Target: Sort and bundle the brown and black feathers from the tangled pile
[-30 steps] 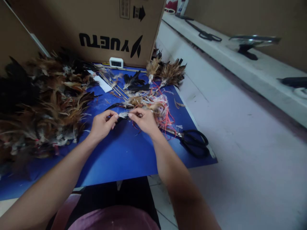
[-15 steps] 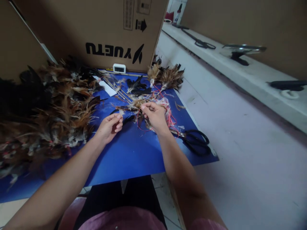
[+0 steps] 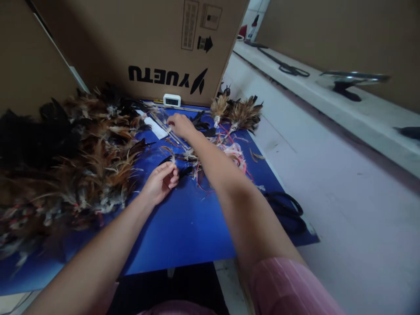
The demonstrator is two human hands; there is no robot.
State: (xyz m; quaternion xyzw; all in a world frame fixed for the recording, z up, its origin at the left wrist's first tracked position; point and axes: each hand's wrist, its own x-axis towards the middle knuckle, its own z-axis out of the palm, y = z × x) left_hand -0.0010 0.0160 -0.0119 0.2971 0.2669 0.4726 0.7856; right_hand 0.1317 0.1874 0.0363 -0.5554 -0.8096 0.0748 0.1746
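Observation:
Low over the blue tabletop, my left hand is closed in a pinch on a small feather, its pale fluffy end upright above the thumb. My right hand reaches farther forward. Its fingers are curled down over several thin sticks; what they grip, if anything, is hidden. Dark feathers lie just beyond the right hand. Under my right forearm are loose brown feathers and tangled pink and white string.
A large heap of brown and black feathers covers the left side. Two tied feather bundles stand at the back right. Black-handled scissors lie near the right edge. A carton and a small white display stand behind.
My right hand has moved forward and left, from the string to the thin sticks. My left hand keeps its pinch, with the feather now more upright. The view has shifted slightly.

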